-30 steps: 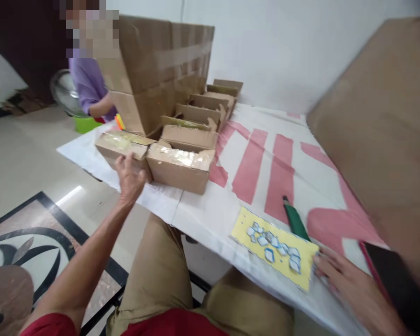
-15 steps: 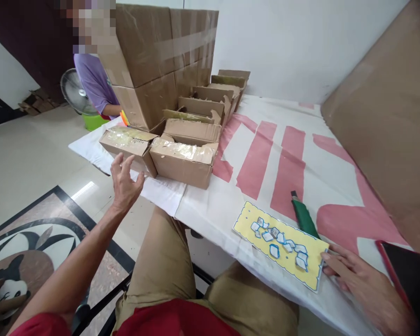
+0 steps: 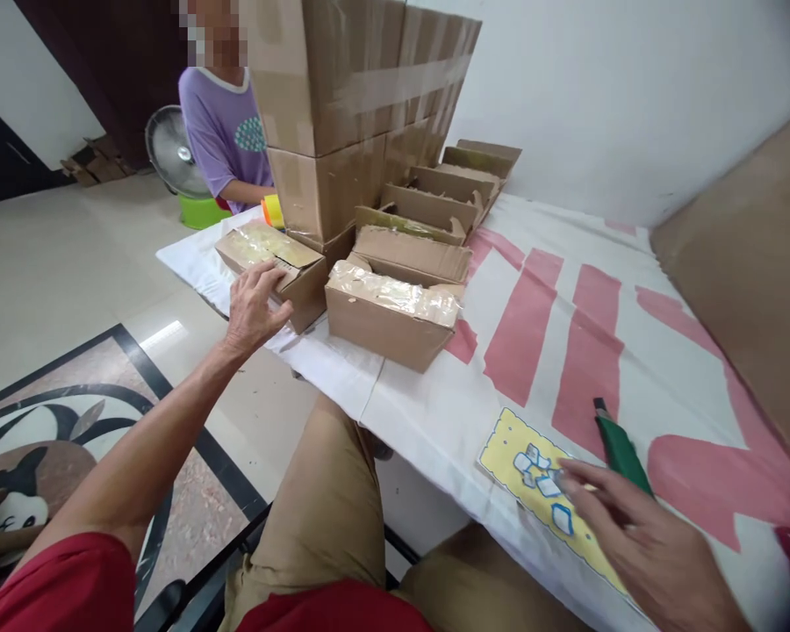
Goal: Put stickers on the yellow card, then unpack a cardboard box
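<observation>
My left hand [image 3: 258, 303] is at the near side of a small cardboard box [image 3: 309, 303] on the table's left edge. Its fingers are apart and curved, with the fingertips at the box's open flap; contact is hard to make out. A yellow card [image 3: 510, 452] with blue wavy edging lies near the table's front edge, small white blue-edged pieces [image 3: 562, 519] on its face. Over the card's right half is my right hand [image 3: 645, 535], thumb and fingertips drawn together in a pinch. Whatever is between them is too small to tell.
A green box cutter [image 3: 622, 452] lies behind the card. An open cardboard box [image 3: 388, 320] with clear tape stands beside the left one, and several open boxes [image 3: 434, 206] line up behind. Tall stacked cartons [image 3: 348, 96] partly hide a person in a purple shirt [image 3: 220, 132].
My left hand has moved right and forward to the left box. My right hand has left the card's right end and come over its face. The camera view has turned left.
</observation>
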Available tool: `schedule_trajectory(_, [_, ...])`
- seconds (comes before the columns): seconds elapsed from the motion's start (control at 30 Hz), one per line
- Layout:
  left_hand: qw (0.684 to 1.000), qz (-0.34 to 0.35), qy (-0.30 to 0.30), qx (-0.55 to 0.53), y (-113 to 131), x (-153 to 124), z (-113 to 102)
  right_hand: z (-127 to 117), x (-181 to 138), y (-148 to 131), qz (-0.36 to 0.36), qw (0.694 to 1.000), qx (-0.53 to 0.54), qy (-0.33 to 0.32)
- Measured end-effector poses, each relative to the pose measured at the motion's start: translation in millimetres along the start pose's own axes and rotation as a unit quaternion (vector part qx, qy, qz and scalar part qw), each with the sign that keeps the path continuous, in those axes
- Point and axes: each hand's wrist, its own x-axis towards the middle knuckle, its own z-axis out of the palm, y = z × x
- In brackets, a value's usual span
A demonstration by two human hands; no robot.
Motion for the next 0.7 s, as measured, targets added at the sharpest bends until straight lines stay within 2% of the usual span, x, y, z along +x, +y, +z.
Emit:
schedule_trajectory(0.1, [0.999, 0.021, 0.010, -0.025, -12, 0, -3, 41, 26, -79, -0.104, 0.990, 0.034, -0.089])
schedule_trajectory(0.23, [0.998, 0.034, 0.025, -0.043, -19, 1, -7, 107, 65, -156, -0.233, 0.957, 0.022, -0.171])
schedule_trajectory(0.37, [0.998, 0.032, 0.026, -0.057, -22, 1, -11, 172, 96, -220, -0.283, 0.925, -0.140, -0.210])
schedule_trajectory(0.47, [0.997, 0.034, 0.027, -0.068, -22, 0, -12, 211, 113, -256, -0.299, 0.910, -0.199, -0.210])
schedule_trajectory(0.57, [0.996, 0.030, 0.027, -0.074, -22, 0, -10, 241, 127, -277, -0.309, 0.902, -0.216, -0.210])
schedule_trajectory(0.7, [0.997, 0.019, 0.023, -0.077, -22, 1, -6, 260, 142, -289, -0.305, 0.906, -0.212, -0.205])
